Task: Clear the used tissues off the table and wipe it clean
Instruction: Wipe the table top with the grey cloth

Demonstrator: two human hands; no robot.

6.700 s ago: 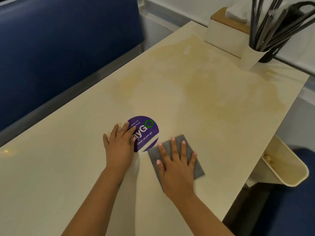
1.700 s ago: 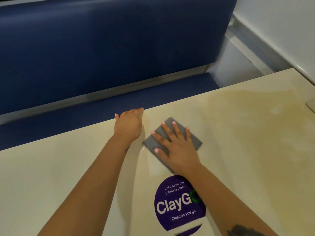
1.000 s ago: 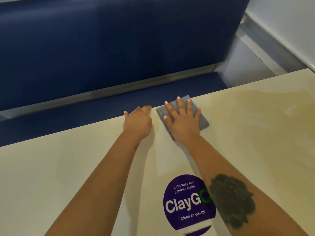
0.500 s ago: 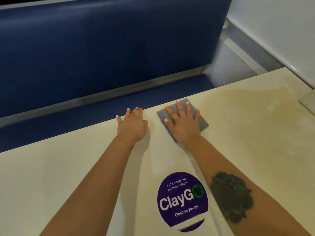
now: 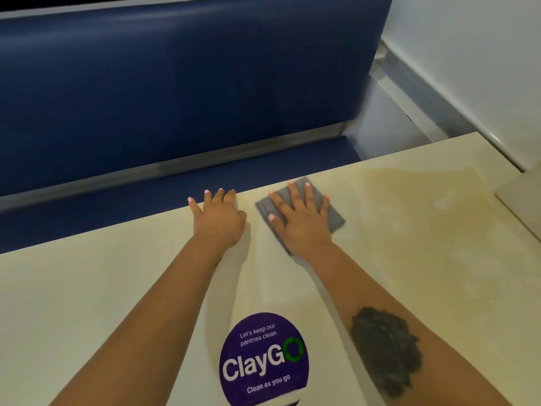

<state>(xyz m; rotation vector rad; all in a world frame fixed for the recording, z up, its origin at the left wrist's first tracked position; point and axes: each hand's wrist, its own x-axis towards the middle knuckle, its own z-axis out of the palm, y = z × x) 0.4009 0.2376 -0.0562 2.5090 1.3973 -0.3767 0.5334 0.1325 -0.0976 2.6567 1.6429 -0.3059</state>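
Fingers spread flat, the right hand [image 5: 301,221] presses a grey cloth [image 5: 333,216] onto the cream table [image 5: 117,288] at its far edge. Just left of it, the left hand [image 5: 218,219] lies open, fingertips at the edge. Nearer the body from both hands sits a purple ClayGo sticker [image 5: 263,358]; beyond them, a blue bench [image 5: 175,83].

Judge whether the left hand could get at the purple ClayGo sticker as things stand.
Probably yes: the left hand lies flat at the table's far edge, and only bare tabletop lies between it and the sticker.
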